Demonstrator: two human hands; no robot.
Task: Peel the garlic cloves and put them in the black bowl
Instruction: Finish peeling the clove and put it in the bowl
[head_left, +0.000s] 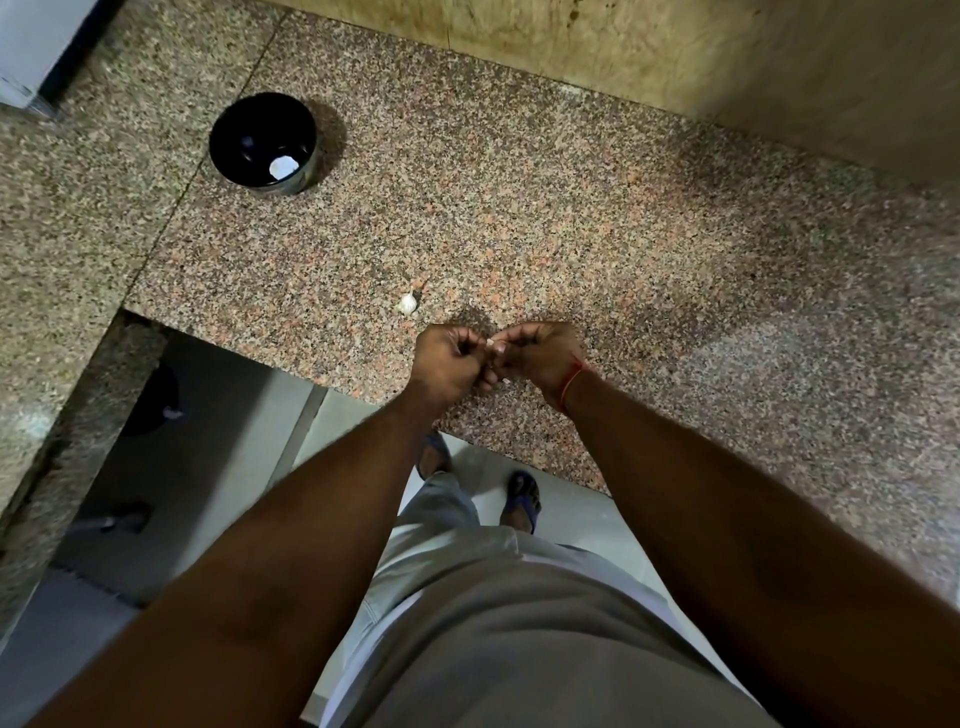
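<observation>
Only a sliver of the garlic clove (490, 343) shows between the curled fingers of the left hand (451, 360) and right hand (540, 355); the rest is hidden, so its peel cannot be judged. The white piece (283, 167) in the black bowl (262, 141) is too small to identify. A white appliance (31, 47) is cut off at the upper left corner. Both forearms run off the bottom edge.

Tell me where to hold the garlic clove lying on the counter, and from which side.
Pinch the garlic clove across its plump middle, coming from above. It lies flat on the counter, its thin tail pointing away, with free space on both sides for the fingertips.
</observation>
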